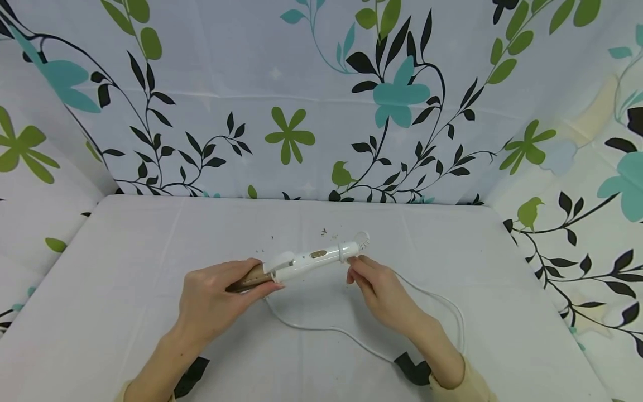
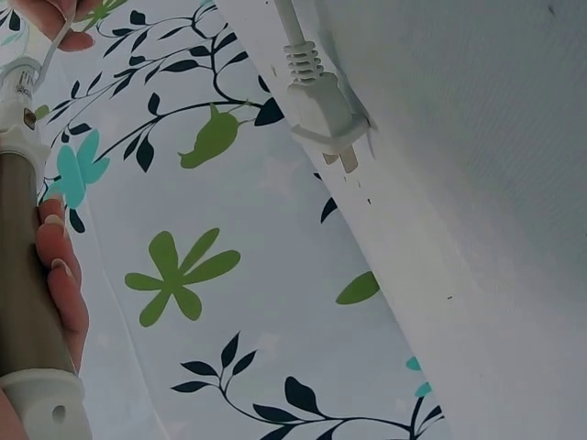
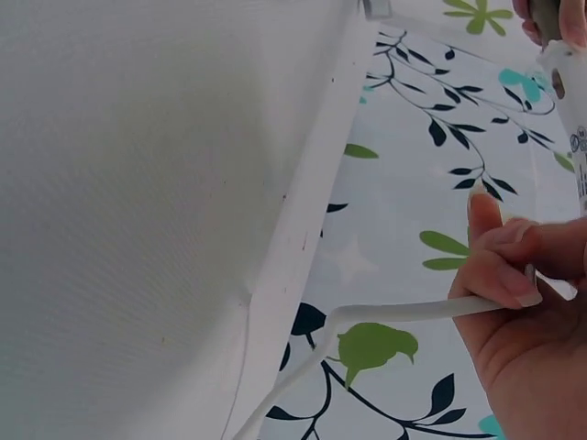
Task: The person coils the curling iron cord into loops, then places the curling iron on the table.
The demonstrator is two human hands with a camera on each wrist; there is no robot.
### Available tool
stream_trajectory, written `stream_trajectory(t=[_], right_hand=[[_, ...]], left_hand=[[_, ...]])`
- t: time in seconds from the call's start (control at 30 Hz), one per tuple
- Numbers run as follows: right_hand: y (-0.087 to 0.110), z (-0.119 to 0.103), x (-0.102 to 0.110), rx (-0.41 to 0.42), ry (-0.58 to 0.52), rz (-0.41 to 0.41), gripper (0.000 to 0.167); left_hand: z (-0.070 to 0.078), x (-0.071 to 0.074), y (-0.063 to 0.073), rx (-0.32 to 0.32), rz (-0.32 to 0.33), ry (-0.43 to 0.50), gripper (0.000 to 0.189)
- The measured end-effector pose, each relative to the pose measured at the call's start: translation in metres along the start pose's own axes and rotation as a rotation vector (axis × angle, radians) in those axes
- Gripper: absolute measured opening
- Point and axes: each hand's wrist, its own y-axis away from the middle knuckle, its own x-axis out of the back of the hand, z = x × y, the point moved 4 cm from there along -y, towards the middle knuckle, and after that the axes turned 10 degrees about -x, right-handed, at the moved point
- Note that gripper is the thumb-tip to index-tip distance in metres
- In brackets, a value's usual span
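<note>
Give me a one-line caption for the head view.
Left hand grips a brown-and-white wand; right hand holds its cord above a white table.

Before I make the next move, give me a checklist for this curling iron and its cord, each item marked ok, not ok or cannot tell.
1. Curling iron secure: ok, the left hand grips its brown part.
2. Cord in hand: ok, the right hand pinches it near the iron's far end.
3. Plug disconnected: ok, its prongs are bare.
4. Cord gathered: not ok, slack runs loose over the table.
5. Brown part cool: cannot tell, heat does not show.
6. Table clean: not ok, small dark specks lie beyond the iron.
</note>
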Motion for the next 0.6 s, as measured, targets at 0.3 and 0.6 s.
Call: stream_trajectory(t=[0.3,0.6], right_hand=[[-0.0021,0.0019,0.0051,-0.021,-0.099,0.123,0.028],[-0.0002,0.0009,0.0079,-0.018,-0.14,0.176,0.021]], left_hand=[[-0.0019,0.0018,-0.0007,0.063,0.047,0.029,0.042],[-0.002,0.0038,0.0,0.111,0.077,0.025,0.042]])
